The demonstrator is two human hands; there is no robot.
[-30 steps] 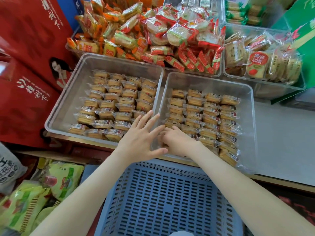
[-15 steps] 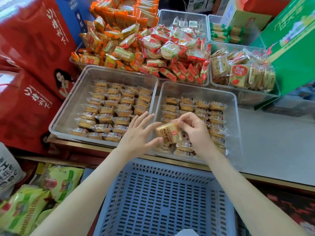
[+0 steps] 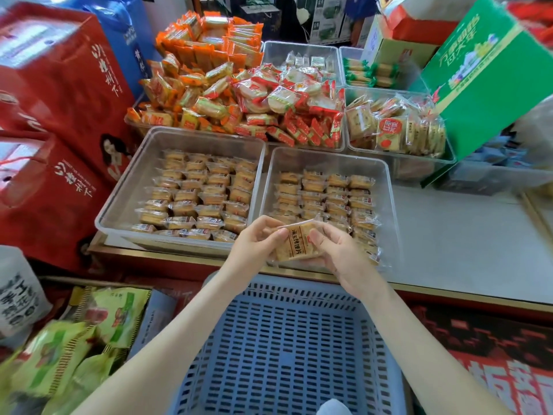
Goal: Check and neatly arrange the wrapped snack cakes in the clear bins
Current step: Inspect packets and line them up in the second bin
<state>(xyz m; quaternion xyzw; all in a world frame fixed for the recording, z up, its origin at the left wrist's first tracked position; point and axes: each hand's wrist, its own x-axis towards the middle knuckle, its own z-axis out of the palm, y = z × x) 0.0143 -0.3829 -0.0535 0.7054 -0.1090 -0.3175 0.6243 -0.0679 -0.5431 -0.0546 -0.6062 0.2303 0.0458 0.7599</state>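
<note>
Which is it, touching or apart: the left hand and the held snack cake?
Touching. In the head view the left hand pinches the left edge of the snack cake between thumb and fingers.

Desk [image 3: 463, 241] is a pale grey top with a gold edge strip [image 3: 478, 298] along the front. Two clear bins sit side by side near that edge, left bin [image 3: 125, 190] and right bin [image 3: 392, 205], both lined with rows of wrapped snack cakes [image 3: 326, 193]. Right behind them are more clear bins heaped with orange-wrapped snacks [image 3: 209, 49] and red-wrapped crackers [image 3: 287, 97].
</note>
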